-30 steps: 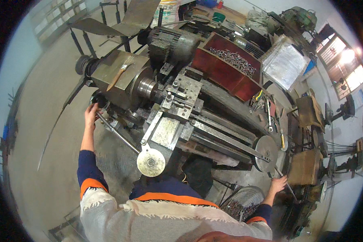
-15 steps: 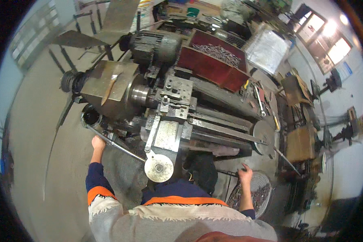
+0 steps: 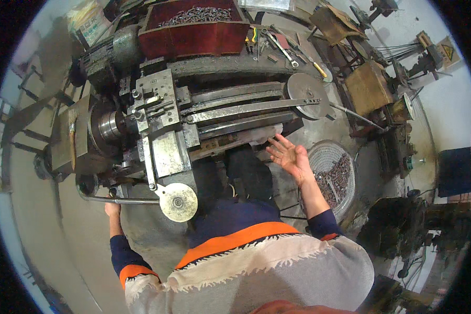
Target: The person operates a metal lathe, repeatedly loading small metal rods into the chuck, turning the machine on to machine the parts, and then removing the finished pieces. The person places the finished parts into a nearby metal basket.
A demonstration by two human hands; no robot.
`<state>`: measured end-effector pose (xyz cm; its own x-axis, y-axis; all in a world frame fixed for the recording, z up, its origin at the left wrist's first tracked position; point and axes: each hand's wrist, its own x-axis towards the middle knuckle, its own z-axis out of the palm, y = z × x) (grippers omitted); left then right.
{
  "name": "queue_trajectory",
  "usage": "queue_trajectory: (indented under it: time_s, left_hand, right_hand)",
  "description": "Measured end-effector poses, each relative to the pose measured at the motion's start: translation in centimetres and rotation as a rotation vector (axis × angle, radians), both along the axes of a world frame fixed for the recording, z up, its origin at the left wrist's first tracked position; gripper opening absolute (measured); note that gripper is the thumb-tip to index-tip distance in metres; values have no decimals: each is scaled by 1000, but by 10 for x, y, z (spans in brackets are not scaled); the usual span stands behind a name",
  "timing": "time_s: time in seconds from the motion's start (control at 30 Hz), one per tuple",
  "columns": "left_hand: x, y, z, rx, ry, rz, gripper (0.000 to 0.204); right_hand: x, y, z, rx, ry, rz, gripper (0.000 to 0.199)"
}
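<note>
My left hand is closed at a dark machine handle, beside a long steel rod; its fingertips are partly hidden. That rod runs to a round pale metal disc on the front of a lathe-like machine. My right hand is raised with its fingers spread and nothing in it. It is just in front of the machine's lower rail, near a round woven basket of small metal parts. The machine's steel tool block faces a round chuck.
A red bin full of small metal parts stands behind the machine. Wrenches and pliers lie right of it. A large metal disc sits at the rail's right end, with a slanting rod beyond. More machines line the right.
The view has swung right, so the machine appears farther left. My right hand has risen from beside the basket toward the rail and opened. My left hand stays at the handle.
</note>
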<state>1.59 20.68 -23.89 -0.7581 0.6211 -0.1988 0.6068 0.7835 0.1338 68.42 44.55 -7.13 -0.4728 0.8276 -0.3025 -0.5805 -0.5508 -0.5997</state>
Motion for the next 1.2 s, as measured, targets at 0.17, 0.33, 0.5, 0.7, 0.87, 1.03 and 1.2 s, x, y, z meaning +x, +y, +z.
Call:
queue_trajectory:
  time_s: [0.17,0.33,0.5,0.7,0.87,1.03,1.2]
  left_hand:
    - [-23,-28,-24,28,-197,-51,41]
    - [27,-19,24,385,-429,80,34]
    - [39,-53,45,295,-635,148,41]
    - [19,-79,82,350,-632,124,41]
    - [8,-94,183,545,-383,95,35]
    - [-9,-134,264,576,225,117,30]
    - [-45,-206,265,359,410,319,38]
  right_hand:
    - [20,-24,-90,439,-1226,91,45]
    - [70,-57,-153,67,-1054,134,37]
    - [122,-90,-181,436,-1076,278,16]
    - [60,-50,-86,523,-1321,404,27]
    - [-68,34,62,1342,-1171,189,42]
    - [-246,57,173,1907,-780,154,42]
    - [-372,55,169,2151,-1171,477,25]
